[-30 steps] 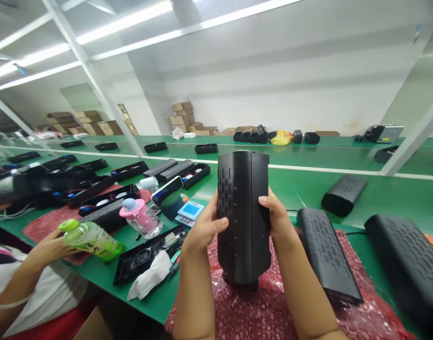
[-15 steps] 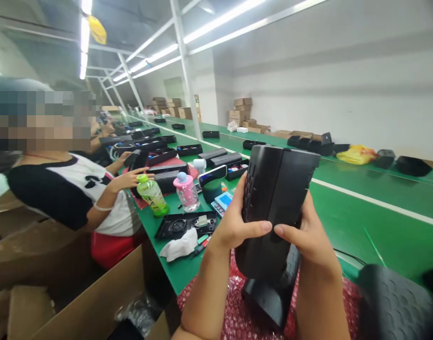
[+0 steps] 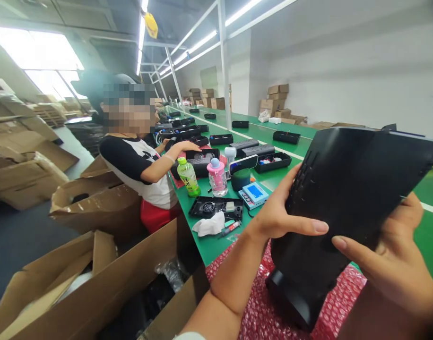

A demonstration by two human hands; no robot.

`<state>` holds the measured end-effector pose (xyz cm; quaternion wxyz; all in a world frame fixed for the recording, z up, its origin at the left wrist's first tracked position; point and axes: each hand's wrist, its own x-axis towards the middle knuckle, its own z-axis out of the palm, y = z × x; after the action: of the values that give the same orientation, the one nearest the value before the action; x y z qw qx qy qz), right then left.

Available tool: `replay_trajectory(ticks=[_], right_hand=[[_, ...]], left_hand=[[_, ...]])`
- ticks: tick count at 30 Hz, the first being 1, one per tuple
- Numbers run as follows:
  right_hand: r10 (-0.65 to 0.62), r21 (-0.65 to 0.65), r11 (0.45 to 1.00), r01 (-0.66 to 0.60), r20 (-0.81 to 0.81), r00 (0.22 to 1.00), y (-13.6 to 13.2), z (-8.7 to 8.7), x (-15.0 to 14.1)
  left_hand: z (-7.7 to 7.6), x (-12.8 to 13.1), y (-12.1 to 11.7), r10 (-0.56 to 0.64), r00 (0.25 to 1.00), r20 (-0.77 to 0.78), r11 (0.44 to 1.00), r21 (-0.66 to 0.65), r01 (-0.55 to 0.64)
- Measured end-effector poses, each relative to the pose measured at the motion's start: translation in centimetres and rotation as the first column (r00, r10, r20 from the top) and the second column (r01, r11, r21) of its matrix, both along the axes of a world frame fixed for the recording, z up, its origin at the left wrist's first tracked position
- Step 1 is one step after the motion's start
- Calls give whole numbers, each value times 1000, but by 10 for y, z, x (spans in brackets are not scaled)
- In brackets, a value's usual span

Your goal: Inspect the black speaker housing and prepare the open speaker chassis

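Observation:
My left hand [image 3: 282, 215] and my right hand [image 3: 394, 257] grip a black plastic casing [image 3: 354, 184] from both sides, thumbs on its near face and fingers mostly hidden behind. The casing is held up and tilted, its top leaning right. Below it, another black plastic piece [image 3: 294, 297] rests on red bubble wrap [image 3: 252, 307]; whether the two touch I cannot tell. Left of my hands on the green table lie an open black panel [image 3: 216, 208] with a round speaker grille, a white cloth [image 3: 209, 225] and a light blue device [image 3: 254, 194] with a screen.
A green-capped bottle [image 3: 188, 178], a pink-lidded bottle [image 3: 217, 179] and a phone [image 3: 243, 164] stand on the green table [image 3: 202, 248]. A co-worker [image 3: 134, 174] sits at left beside black speaker housings [image 3: 275, 163]. Open cardboard boxes [image 3: 106, 283] flank the table's left edge.
My view has swung left, so the scene sits further right and more boxes show. The casing looks larger and leans more to the right, still in both hands. The co-worker's arm has shifted.

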<state>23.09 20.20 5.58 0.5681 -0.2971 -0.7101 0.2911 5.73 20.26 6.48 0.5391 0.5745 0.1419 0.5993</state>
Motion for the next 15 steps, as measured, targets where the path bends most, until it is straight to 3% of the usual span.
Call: replay_trajectory(ticks=[5, 10, 15], right_hand=[[-100, 74, 993, 92, 106, 989, -4, 0, 6], [-106, -50, 993, 108, 40, 994, -9, 2, 3], [-118, -140, 983, 117, 3, 993, -12, 5, 0]], left_hand=[[-3, 4, 8, -23, 998, 62, 999, -34, 25], [1, 5, 3, -55, 996, 72, 990, -128, 64], [8, 5, -3, -92, 992, 91, 986, -128, 103]])
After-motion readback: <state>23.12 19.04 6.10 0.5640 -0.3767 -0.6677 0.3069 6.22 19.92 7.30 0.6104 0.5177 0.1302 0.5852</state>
